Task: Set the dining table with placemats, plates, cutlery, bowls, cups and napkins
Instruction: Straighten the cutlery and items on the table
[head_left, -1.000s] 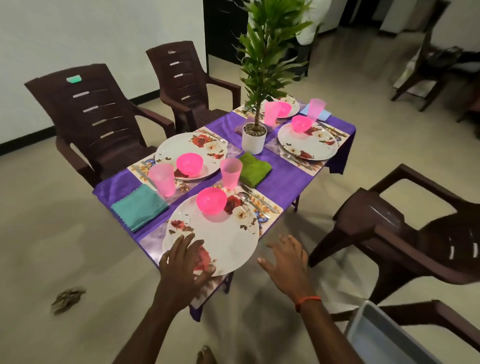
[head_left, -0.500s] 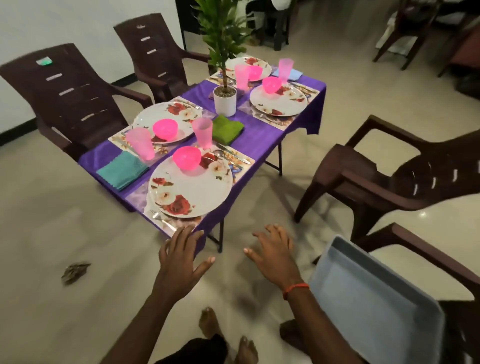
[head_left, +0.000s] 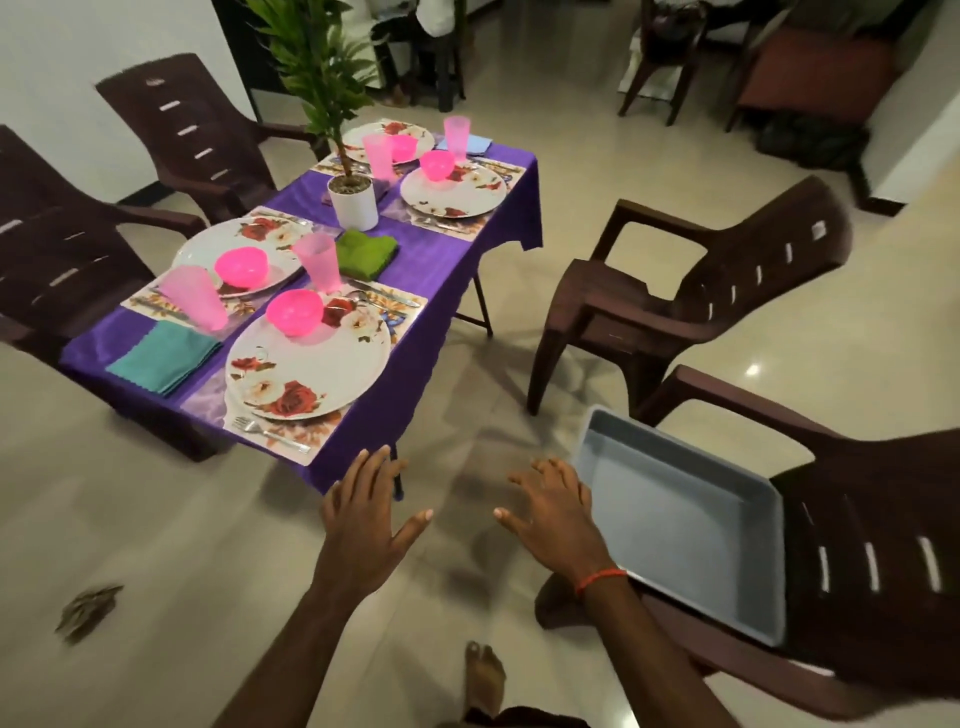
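Hovering over the floor (head_left: 156, 519) just off the near corner of the bench (head_left: 431, 270), the left hand (head_left: 363, 517) and right hand (head_left: 555, 514) are held flat and outspread, grasping nothing. At that corner, a floral plate (head_left: 317, 374) carrying a pink bowl (head_left: 294, 312) is laid on a placemat (head_left: 332, 423).

The purple tablecloth (head_left: 441, 260) has a satin sheen under glossy flowered plates (head_left: 317, 374) and translucent pink plastic cups (head_left: 318, 260) and bowls (head_left: 294, 312) (the near teal napkin (head_left: 161, 356) is matt fabric), beside brown moulded-plastic chairs (head_left: 649, 306) on a polished floor (head_left: 182, 519).
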